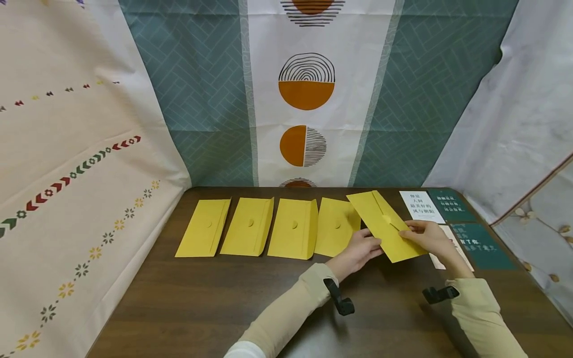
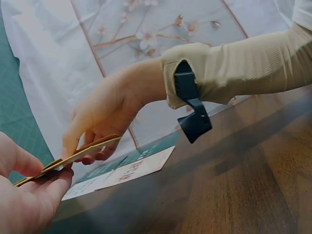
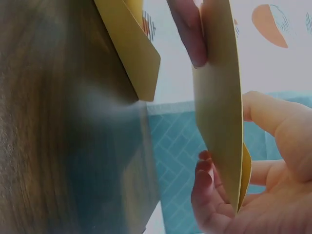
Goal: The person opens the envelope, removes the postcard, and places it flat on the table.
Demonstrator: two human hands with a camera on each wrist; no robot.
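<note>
Both hands hold one yellow envelope (image 1: 375, 215), tilted above the table at the right of the head view. My left hand (image 1: 359, 249) pinches its near left edge, thumb above and fingers beneath in the left wrist view. On the opposite side, my right hand (image 1: 427, 237) grips the edge, with the thumb on the upper face near the flap. The right wrist view shows the envelope (image 3: 222, 107) almost edge-on between both hands, its flap (image 3: 246, 173) standing slightly away from the body. Close to the left hand, another yellow envelope (image 1: 333, 226) lies on the table.
Several yellow envelopes (image 1: 203, 229) form a row along the wooden table (image 1: 215, 308). At the right lie a white printed card (image 1: 421, 205), green printed cards (image 1: 481, 246) and a pale card (image 1: 461, 248) partly behind the right hand. Patterned cloth (image 1: 206, 89) hangs behind.
</note>
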